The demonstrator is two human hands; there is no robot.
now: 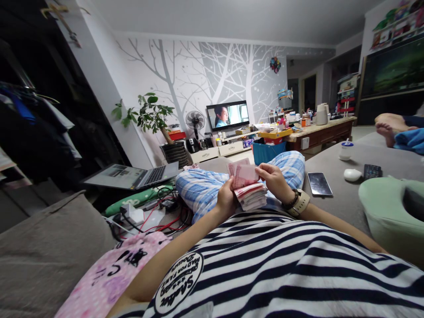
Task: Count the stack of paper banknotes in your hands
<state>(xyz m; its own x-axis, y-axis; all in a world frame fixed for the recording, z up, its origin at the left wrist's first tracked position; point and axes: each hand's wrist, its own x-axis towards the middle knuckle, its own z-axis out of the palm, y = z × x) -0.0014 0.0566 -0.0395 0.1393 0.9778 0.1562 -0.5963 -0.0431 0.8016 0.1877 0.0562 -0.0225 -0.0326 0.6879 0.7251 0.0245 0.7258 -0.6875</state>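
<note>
Grey sofa point(334, 198) in a lived-in living room, TV point(228, 115) on by the tree mural, laptop point(132, 176) off left, phone point(319, 183) on the cushion, stack of pink banknotes point(250, 191) over the lap, left hand point(225, 199) gripping its edge, right hand point(273, 179) pinching the top notes, 2 hands touching the wad

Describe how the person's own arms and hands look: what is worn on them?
Both forearms are bare, with no sleeves reaching them. The left hand wears nothing that shows. By the right hand, the wrist carries a dark beaded bracelet and a watch with a beige strap. No gloves or visible rings.
</note>
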